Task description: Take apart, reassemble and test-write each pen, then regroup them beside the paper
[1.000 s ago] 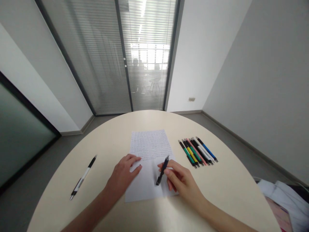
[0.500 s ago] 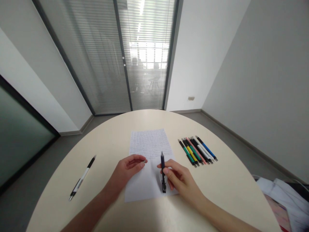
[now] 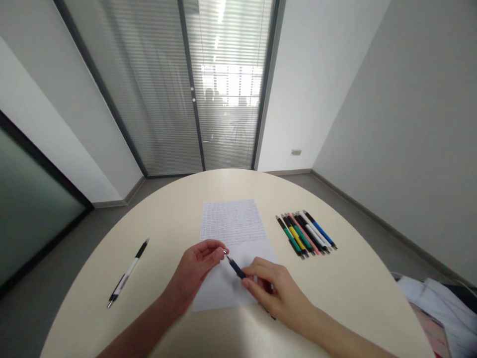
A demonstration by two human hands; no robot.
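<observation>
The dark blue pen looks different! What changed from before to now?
The dark blue pen tipped from upright to slanting, its metal end now at the fingers of the left hand. The right hand still holds it. The handwritten paper, coloured pens and white pen stayed put.

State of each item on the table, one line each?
Right hand: gripping dark blue pen, tilted, tip toward left hand.
Left hand: raised, fingers curled at pen tip.
Handwritten paper sheet: lying flat below both hands.
Coloured pens: lined up side by side, right of sheet.
Black-and-white pen: lying alone, left of sheet.
</observation>
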